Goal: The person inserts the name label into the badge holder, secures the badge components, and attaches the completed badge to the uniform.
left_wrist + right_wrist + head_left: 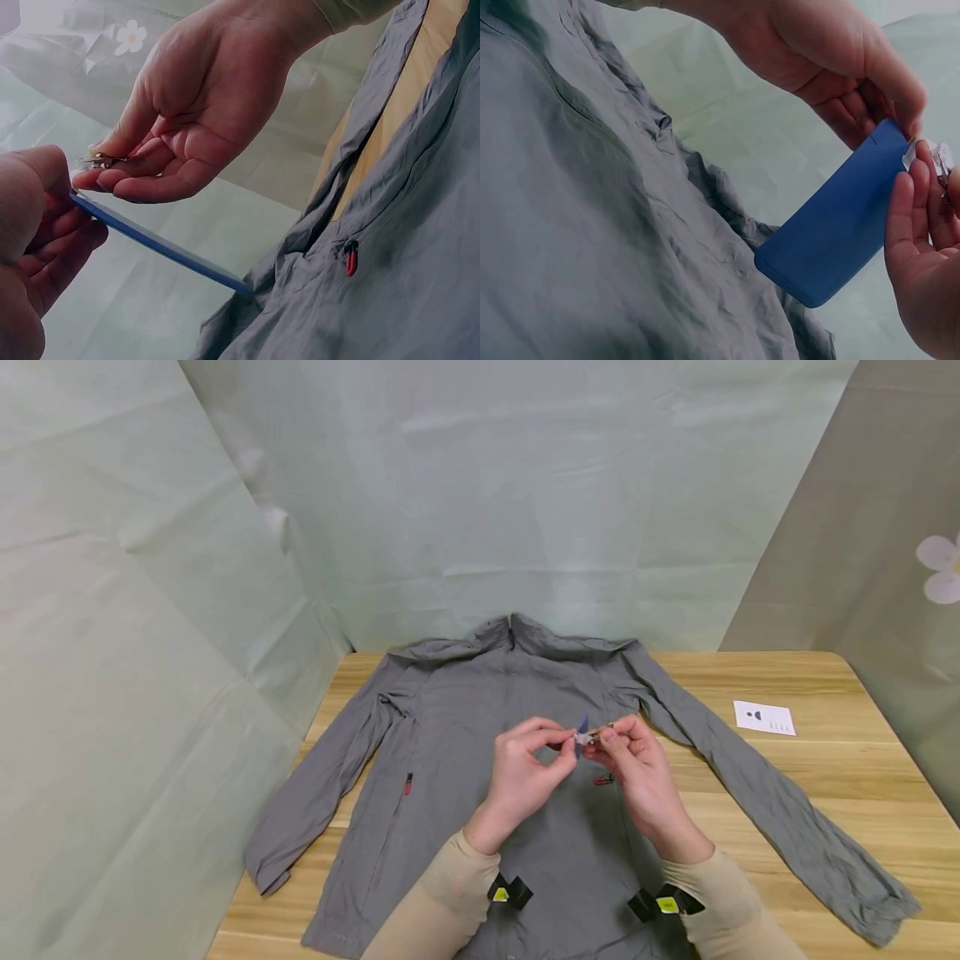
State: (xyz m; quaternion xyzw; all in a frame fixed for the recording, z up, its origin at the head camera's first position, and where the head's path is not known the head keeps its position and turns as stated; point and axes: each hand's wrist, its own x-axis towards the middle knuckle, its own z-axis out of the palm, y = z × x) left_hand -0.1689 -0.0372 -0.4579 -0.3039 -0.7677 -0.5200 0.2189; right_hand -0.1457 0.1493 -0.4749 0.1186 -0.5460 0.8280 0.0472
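Blue, flat and oblong, a holder (832, 225) is hanging between the person's 2 hands, above the jacket. 1 of its short ends is sitting at the fingertips, while the rest of the panel is extending away from them; the head view is showing it nearly edge-on. The left hand (529, 764) is pinching that end between thumb and fingers, beside a small whitish tab (910, 155). The right hand (637, 768) is gripping a metal clip (103, 160) between thumb and fingertips, just beyond the tab. The fingertips of both hands are almost meeting there. Whether the holder is containing anything, I cannot tell.

Beneath the hands, a grey jacket (465, 793) is lying spread out, its collar pointing to the far edge and its sleeves reaching out to both sides. 2 red zip pulls (407, 786) are marking its front, 1 on each side; what its pockets are holding, I cannot tell. The jacket is resting on a wooden table (817, 785), where 1 white card (764, 718) with dark print is lying beyond the jacket's edge, on the right hand's side. Beige cuffs (465, 877) are covering the person's wrists, and a pale sheet (540, 510) is hanging behind the table.
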